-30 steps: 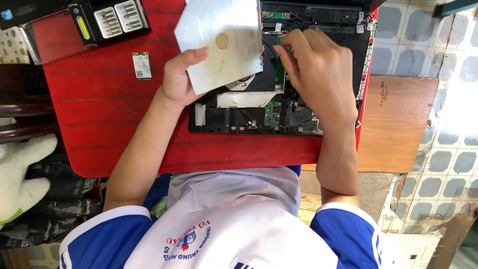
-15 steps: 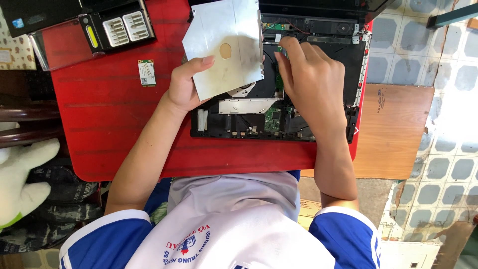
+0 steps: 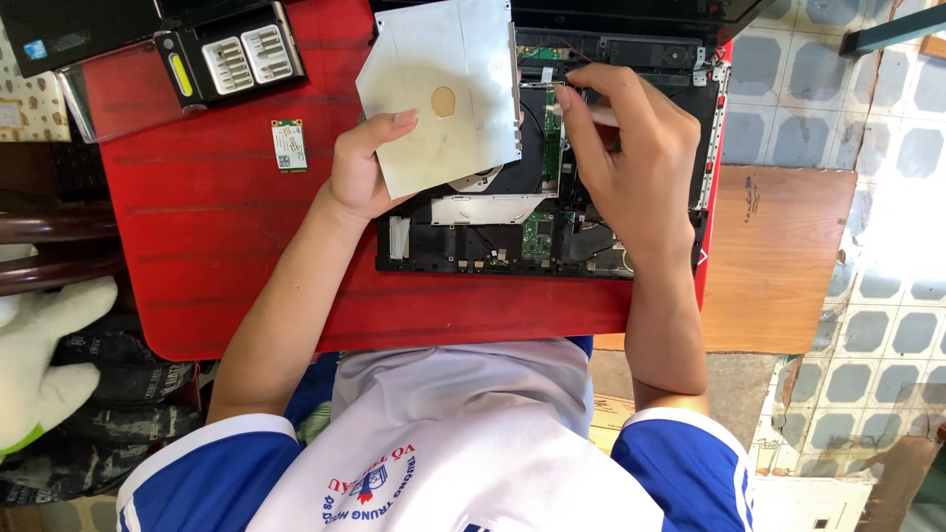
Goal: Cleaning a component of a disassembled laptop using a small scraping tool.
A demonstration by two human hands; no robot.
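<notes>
Left hand (image 3: 360, 172): gripped the silver drive (image 3: 443, 94) above the opened laptop (image 3: 512, 232).
Right hand (image 3: 626, 163): pinched a small white piece (image 3: 596, 115); step seemed mid-disassembly, calling for careful lifting.

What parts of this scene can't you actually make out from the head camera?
- Laptop: its left half hidden under the silver drive; top edge cut off.
- Right hand: a white piece at its fingertips, too small to identify.
- Left hand: fingers hidden behind the drive.
- Small card: print too small.
</notes>
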